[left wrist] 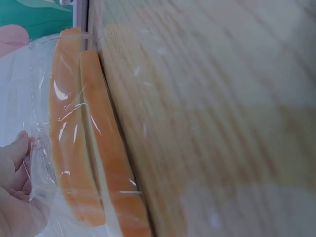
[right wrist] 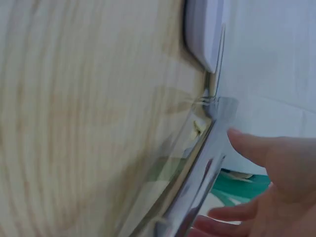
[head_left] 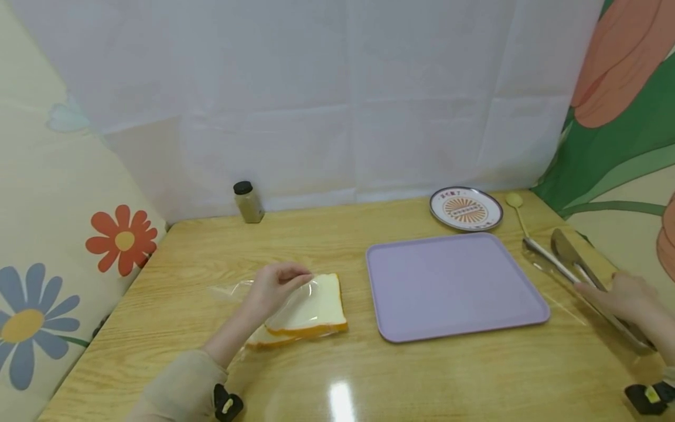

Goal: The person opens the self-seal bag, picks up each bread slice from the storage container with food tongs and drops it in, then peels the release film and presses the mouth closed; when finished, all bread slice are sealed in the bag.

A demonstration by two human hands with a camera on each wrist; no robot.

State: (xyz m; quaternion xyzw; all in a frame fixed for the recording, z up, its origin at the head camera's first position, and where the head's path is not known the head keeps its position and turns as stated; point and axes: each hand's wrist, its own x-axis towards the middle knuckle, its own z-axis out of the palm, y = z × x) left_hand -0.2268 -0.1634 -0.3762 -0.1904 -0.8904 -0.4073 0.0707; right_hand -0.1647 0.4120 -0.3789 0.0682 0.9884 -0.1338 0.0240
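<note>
Two slices of white bread (head_left: 316, 305) with orange-brown crusts lie overlapped on the table inside a clear plastic bag (left wrist: 42, 148). My left hand (head_left: 279, 287) is over the upper slice, pinching the bag's film between thumb and fingers. The left wrist view shows both crusts (left wrist: 74, 128) edge-on through the film. At the right, my right hand (head_left: 630, 296) is beside a pair of metal tongs (head_left: 596, 287). In the right wrist view its thumb stands apart from the tongs (right wrist: 197, 177), with the fingers spread on the other side; whether they touch is unclear.
A lilac tray (head_left: 453, 287) lies between the bread and the tongs. Behind it are a patterned round plate (head_left: 466, 209) and a yellow spoon (head_left: 515, 202). A black-capped bottle (head_left: 249, 203) stands at the back left, near the white cloth backdrop (head_left: 295, 105).
</note>
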